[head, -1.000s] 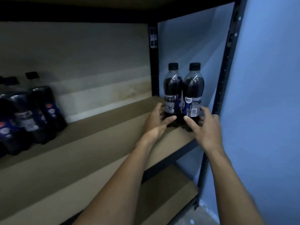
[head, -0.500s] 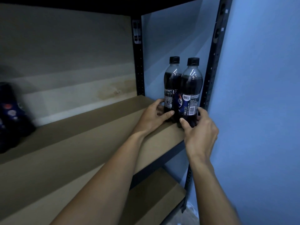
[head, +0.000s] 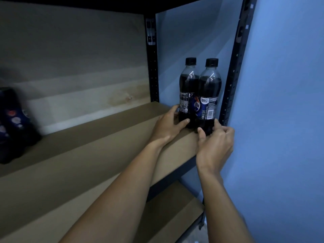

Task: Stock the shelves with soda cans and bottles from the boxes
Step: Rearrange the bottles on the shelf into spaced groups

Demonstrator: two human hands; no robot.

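Beside the black upright (head: 232, 76) — two soda bottles (head: 208, 88), blurred pack (head: 12, 123) far left

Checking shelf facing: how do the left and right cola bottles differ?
The left bottle stands farther back, the left hand gripping its base; the right bottle stands nearer the front edge of the shelf, the right hand pinching its base. The right bottle's label shows a barcode; the left bottle's shows fine print. Both are upright, black-capped, dark-filled.

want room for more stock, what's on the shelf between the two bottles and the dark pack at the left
Only bare shelf board in the head view, plus the left hand holding the left bottle.
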